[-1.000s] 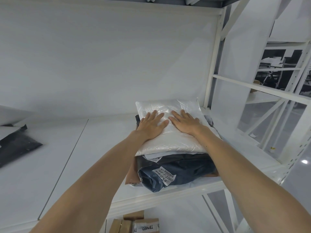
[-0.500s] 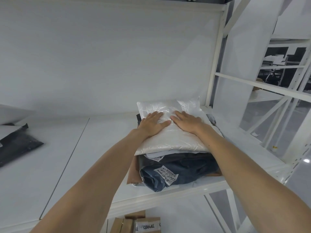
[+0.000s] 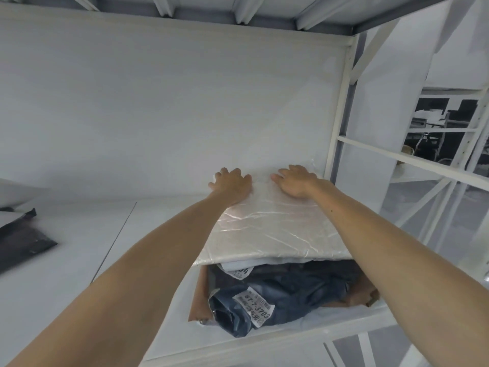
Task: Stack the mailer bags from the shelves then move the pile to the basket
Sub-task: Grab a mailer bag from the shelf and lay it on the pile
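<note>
- Pile of mailer bags (image 3: 275,274): lies at the right end of the white shelf board (image 3: 79,260), close to the front edge and just left of the white steel upright (image 3: 338,115).
- Top item, white crinkled plastic mailer bag (image 3: 275,234): flat and broad, it overhangs the bags below on the near side.
- Second item, pale bag with a printed label (image 3: 238,271): only a near corner shows under the top bag.
- Third item, dark blue bulging plastic bag (image 3: 291,295): carries a white label (image 3: 255,308) reading 67-7-3703 and is creased at its near left corner.
- Bottom item, flat brown paper mailer (image 3: 201,295): its edges show to the left and right of the blue bag.
- Left hand (image 3: 232,185): palm down on the far left part of the top bag, fingers fanned, tips at the far edge.
- Right hand (image 3: 295,182): palm down on the far right part of the same bag, fingers fanned, apart from the left hand.
- Black plastic mailer bag (image 3: 23,242): lies at the far left of the shelf, well apart from the pile.
- Seam in the board (image 3: 113,242): runs front to back between the black bag and the pile.
- White back panel (image 3: 158,102): closes the bay behind the pile.
- Grey ribbed underside of the upper shelf (image 3: 211,9): overhead.
- Further white racking (image 3: 423,160): to the right, with dark blurred furniture beyond.
</note>
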